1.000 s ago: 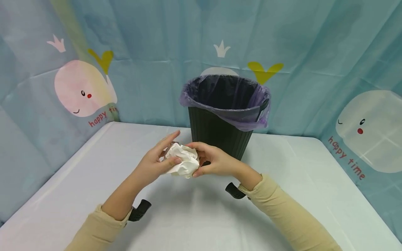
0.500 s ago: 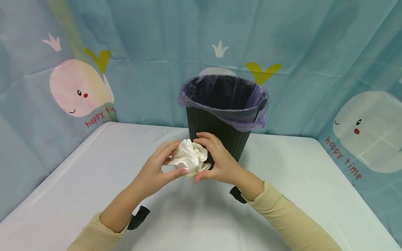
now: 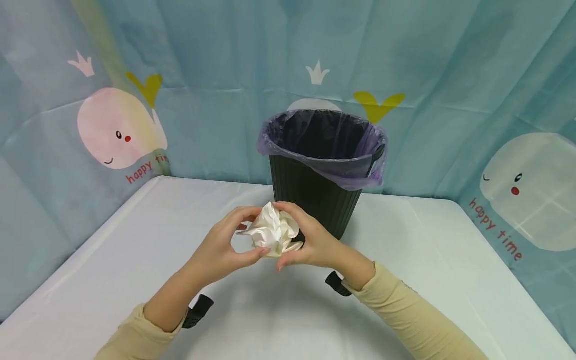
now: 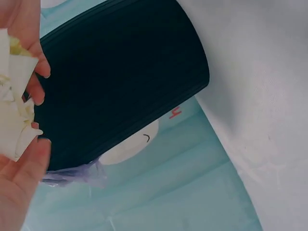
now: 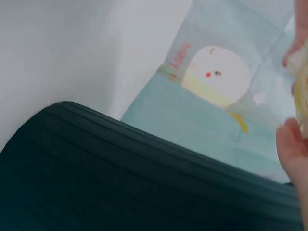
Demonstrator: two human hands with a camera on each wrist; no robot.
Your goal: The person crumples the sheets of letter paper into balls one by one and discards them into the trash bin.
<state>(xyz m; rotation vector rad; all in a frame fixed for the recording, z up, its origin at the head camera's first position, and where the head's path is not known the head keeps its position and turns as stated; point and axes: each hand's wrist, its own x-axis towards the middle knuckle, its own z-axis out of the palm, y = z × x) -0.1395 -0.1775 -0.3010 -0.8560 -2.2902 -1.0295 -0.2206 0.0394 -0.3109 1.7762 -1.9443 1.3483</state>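
A crumpled ball of white paper (image 3: 273,231) is held up above the table between both hands, in front of the bin. My left hand (image 3: 221,250) grips its left side, with the thumb along the lower front and the fingers behind. From the right, my right hand (image 3: 317,241) holds it with fingers over the top and the thumb low. Yellowish patches show on the paper (image 4: 12,96) at the edge of the left wrist view. Only a sliver of the paper (image 5: 301,91) appears in the right wrist view. Its far side is hidden.
A black ribbed bin (image 3: 310,197) with a purple liner bag (image 3: 366,165) stands at the back of the white table (image 3: 121,260), just beyond the hands. A blue printed curtain (image 3: 211,125) hangs behind it.
Both hands have shifted their grip and turned the paper ball, which sits slightly further right than a second ago. My left fingers have closed in over it. The bin stays put.
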